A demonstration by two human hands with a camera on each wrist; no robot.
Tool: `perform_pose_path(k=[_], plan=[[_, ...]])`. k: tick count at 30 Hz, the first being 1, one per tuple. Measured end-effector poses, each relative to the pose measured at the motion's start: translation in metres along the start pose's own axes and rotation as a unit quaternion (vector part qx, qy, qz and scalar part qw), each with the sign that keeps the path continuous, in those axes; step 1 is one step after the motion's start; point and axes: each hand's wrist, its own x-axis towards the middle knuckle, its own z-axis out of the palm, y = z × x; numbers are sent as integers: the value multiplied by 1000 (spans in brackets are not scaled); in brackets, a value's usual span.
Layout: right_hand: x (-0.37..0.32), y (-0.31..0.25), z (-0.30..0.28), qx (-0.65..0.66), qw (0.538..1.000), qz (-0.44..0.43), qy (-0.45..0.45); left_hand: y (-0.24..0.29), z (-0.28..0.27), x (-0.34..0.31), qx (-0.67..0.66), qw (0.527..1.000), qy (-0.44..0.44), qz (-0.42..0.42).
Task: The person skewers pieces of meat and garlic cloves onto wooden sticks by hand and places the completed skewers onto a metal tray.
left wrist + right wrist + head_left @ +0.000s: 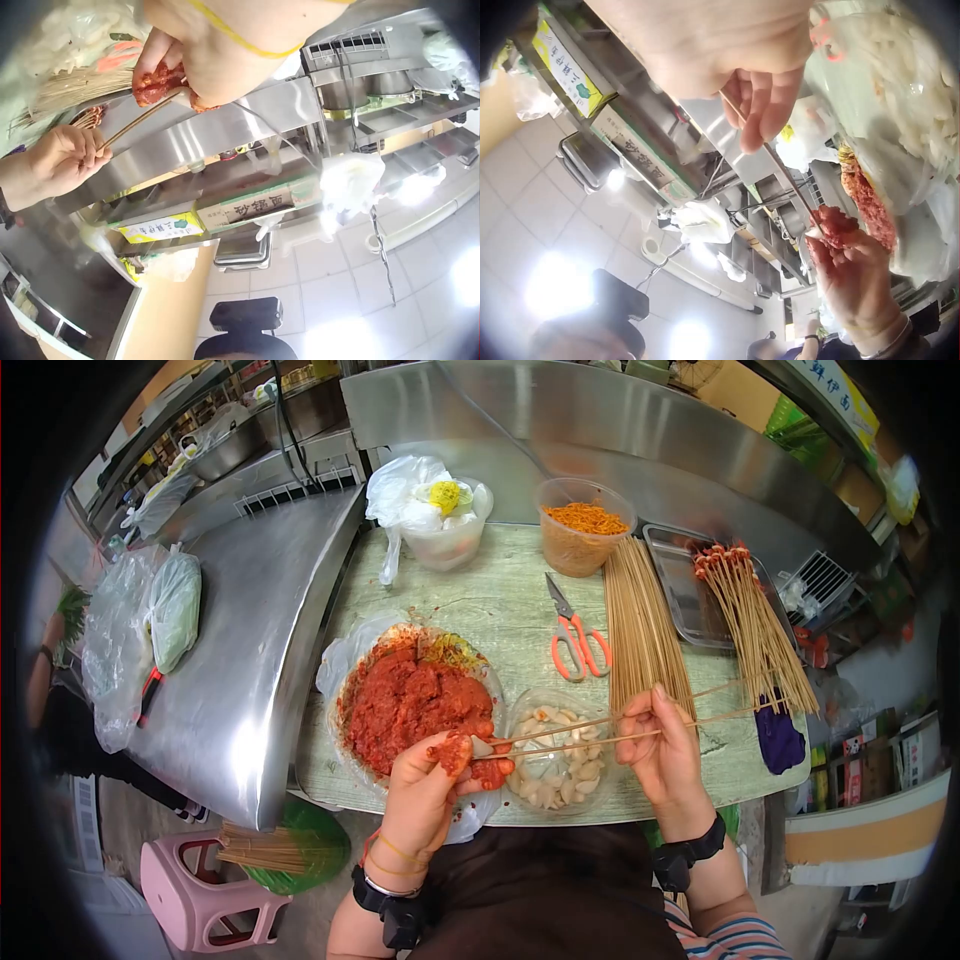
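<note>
In the head view my left hand (425, 785), its fingertips smeared red, pinches a whitish piece (481, 747) and some red meat at the tips of two thin sticks (560, 744). My right hand (662, 755) holds those sticks farther along, between thumb and fingers. Below the sticks lies a clear bowl of pale slices (550, 785). Left of it, a lined bowl holds red seasoned meat (410, 705). The right wrist view shows red meat (834, 225) in the left fingers at the stick's end.
Orange-handled scissors (572, 635) lie beside a bundle of bare sticks (645, 630). Behind stand a tub of orange shreds (585, 525) and a bagged container (445, 540). A metal tray (680, 590) and loaded skewers (755, 620) are at the right, near a purple cloth (780, 738).
</note>
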Motion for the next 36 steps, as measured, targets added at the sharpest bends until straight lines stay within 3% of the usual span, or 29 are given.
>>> perform_pose_path(k=[7,10,15,19,26,29,31,33,36], plan=[[1,-1,0,-16,1000,1,3,1,5,-1,42,999,20,-7],[-1,-4,7,-43,999,-20,-4,3,5,-1,-8,1000,12,-23],[5,-1,2,-30,999,10,-13,1,5,-1,99,993,-11,60],[13,-4,-7,-3,999,42,-8,6,2,-7,100,993,-53,39],[14,-7,-5,11,999,44,14,5,-1,-7,133,991,-18,-2],[10,-14,-4,2,999,9,42,0,-1,-3,85,996,35,14],[3,-16,-3,-26,993,-85,76,-1,-2,0,33,996,77,27],[-9,-15,8,-46,990,-111,68,1,0,5,-63,992,105,39],[-27,-10,19,-170,963,-209,-23,-7,-6,8,-76,989,106,67]])
